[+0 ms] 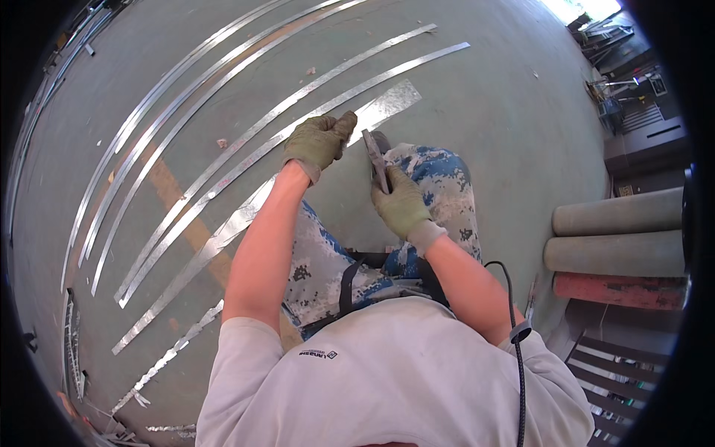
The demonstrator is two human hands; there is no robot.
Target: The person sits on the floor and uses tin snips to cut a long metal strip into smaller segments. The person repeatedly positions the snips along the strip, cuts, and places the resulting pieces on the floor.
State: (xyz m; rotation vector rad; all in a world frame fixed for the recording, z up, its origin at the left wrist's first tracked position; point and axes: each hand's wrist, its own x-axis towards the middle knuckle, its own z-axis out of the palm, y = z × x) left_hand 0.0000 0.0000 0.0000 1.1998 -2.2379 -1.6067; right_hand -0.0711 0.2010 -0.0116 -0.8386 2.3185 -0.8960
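My left hand, in an olive work glove, is closed just above a wide shiny metal strip. What its fingers hold, if anything, is hidden. My right hand, gloved alike, grips a flat, bar-like grey metal tool that points up and away from me; its exact kind does not show. The wide strip runs diagonally across the floor, passing beneath my left hand and forearm. Beyond it lie two narrower metal strips, roughly parallel.
Several more long metal strips curve across the green-grey floor at the far left. A crumpled metal offcut lies at near left. At right are cylinders, two grey and one red, and a dark slatted bench.
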